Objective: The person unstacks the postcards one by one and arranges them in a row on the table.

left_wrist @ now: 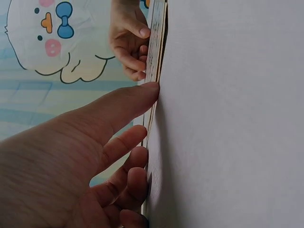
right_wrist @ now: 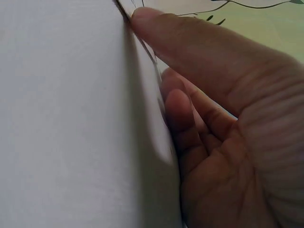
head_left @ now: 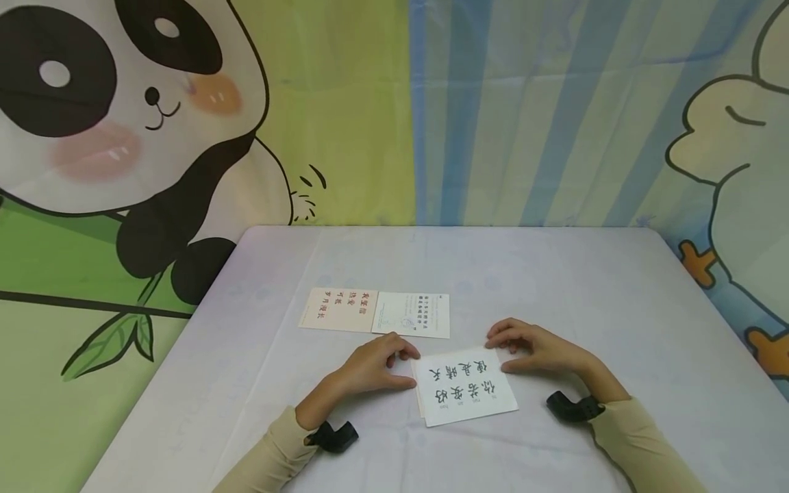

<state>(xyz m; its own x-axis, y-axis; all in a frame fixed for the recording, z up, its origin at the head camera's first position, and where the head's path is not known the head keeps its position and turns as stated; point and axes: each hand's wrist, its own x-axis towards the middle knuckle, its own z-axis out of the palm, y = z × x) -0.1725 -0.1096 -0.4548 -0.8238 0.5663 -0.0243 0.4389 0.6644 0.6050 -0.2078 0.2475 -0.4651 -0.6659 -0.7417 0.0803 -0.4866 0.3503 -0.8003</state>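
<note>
Lining up a little pile of cards (head_left: 468, 390) looks like the step in hand. The pile is on the near part of the table (head_left: 555, 274), with a hand at each side. A white card (head_left: 462, 411) with big black writing is on top, and a pale card (head_left: 420, 402) under it pokes out a bit on the left. The left hand (head_left: 370, 368) has its thumb and fingers spread apart, with tips at the pile's left side. The right hand (head_left: 545, 349) is spread too, fingers by the far right corner and thumb on the right side. Neither looks to be pinching. Farther back, a pink card (head_left: 339, 309) and a small-print card (head_left: 394, 311) lie side by side. I think the next move calls for soft, even pushes, so the edges match.
</note>
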